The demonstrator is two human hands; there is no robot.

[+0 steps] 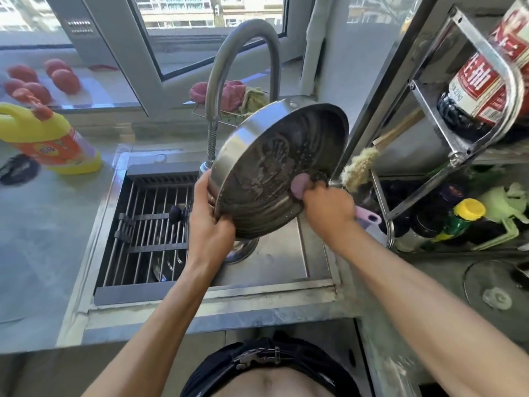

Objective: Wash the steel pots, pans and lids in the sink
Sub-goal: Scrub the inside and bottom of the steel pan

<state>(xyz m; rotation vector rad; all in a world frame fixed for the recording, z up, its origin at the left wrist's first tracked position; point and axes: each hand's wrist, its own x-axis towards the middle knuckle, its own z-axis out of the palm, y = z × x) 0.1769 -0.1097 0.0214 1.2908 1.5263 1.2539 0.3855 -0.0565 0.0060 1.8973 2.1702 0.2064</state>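
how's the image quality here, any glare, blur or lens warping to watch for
Head view: strong daylight from the window washes out the buildings outside; the wide lens bends the rack and counter edges; the tomatoes and yellow bottle at the left look soft; the steel pan, held by the left hand and scrubbed by the right hand, shows bright sheen on its rim, but its sudsy inside reads clearly.

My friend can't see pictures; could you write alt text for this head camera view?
A person tilts a steel pan over a sink, left hand gripping its rim, right hand scrubbing inside with a pink brush. A yellow detergent bottle stands on the counter.
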